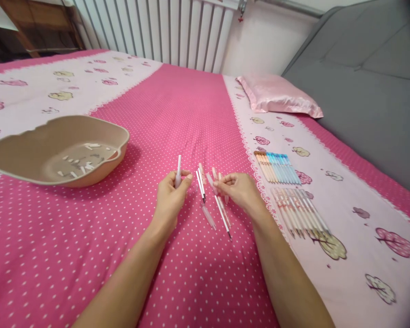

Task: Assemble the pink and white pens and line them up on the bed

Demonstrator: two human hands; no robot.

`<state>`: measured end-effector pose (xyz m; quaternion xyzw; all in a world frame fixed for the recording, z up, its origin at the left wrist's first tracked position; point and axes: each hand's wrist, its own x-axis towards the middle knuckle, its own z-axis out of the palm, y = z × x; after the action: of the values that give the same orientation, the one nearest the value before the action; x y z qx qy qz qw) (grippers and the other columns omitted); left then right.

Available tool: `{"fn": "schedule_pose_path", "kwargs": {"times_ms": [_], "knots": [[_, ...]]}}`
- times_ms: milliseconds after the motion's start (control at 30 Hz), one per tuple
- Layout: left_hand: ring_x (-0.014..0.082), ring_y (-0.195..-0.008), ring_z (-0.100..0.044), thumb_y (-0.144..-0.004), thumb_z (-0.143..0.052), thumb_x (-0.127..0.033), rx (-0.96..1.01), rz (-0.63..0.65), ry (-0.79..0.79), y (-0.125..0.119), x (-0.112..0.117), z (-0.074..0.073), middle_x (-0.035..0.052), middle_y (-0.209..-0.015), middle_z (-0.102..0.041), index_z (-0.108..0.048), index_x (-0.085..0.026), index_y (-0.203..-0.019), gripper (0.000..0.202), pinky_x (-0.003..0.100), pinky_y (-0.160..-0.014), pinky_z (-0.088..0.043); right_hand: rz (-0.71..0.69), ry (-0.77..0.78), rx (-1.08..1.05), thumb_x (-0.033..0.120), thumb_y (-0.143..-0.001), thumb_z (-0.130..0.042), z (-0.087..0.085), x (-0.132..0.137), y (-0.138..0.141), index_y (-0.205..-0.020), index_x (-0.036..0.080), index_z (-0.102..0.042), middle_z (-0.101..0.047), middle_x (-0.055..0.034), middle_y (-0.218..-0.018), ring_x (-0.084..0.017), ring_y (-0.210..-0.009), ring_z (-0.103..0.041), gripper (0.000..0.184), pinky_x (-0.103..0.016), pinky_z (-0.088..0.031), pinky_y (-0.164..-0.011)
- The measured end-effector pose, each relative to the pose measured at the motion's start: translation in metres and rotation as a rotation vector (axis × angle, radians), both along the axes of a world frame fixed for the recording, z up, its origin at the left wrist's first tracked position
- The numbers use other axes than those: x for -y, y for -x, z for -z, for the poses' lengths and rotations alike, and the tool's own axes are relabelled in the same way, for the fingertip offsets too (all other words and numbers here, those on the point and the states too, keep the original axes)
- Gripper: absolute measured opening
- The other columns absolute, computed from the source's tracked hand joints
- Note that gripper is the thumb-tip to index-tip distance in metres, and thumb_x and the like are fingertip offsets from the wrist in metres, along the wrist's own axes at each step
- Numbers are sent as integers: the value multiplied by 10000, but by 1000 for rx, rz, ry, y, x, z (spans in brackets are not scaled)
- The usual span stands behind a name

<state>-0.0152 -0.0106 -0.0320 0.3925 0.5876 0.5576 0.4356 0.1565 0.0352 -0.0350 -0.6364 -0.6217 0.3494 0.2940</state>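
Observation:
My left hand (171, 191) is closed around a pen barrel with a white refill (179, 164) standing up out of its top. My right hand (237, 189) pinches a translucent pale-pink pen part (210, 179); whether it is a cap or a barrel I cannot tell. Between the hands, white refills with dark tips (222, 213) lie on the bedspread. Beside them is another translucent pink pen piece (209, 216). More pink pen parts (201, 171) lie just beyond, partly hidden by my right fingers.
To the left stands a beige basin (89, 175) with small white pieces (85, 167) inside. On the right lie a row of blue and peach pens (278, 167) and a row of clear-and-pink pens (300, 212). A pink pillow (280, 95) rests by the grey headboard (369, 77).

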Motion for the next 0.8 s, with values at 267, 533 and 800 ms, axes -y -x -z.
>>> {"fn": "schedule_pose_path", "kwargs": {"times_ms": [267,533,800], "knots": [[76,-461,-359,-728,-662,-338,40,-13,-4,-1,1,-3,-53,-509,-424,-618,-151,-812,209,208,-453,-240,104,-105,184,167,-753,-566,0,-6,-9,-807,167,-700,-722,-55,-796,-172,-729,-662,144,-271,-461,-682],[75,-453,-341,-745,-647,-361,12,-4,-12,0,1,0,-58,-507,-413,-616,-147,-815,227,212,-454,-234,-56,-56,386,151,-854,-390,1,-3,-3,-833,173,-704,-718,-81,-921,-205,-843,-644,315,-285,-406,-694],[75,-467,-341,-758,-631,-347,-6,-1,-7,-1,2,-2,-56,-514,-412,-604,-148,-810,207,210,-464,-238,-71,-7,428,400,-805,-574,4,-1,1,-720,179,-691,-692,-70,-694,-190,-664,-613,264,-277,-361,-593]]}}
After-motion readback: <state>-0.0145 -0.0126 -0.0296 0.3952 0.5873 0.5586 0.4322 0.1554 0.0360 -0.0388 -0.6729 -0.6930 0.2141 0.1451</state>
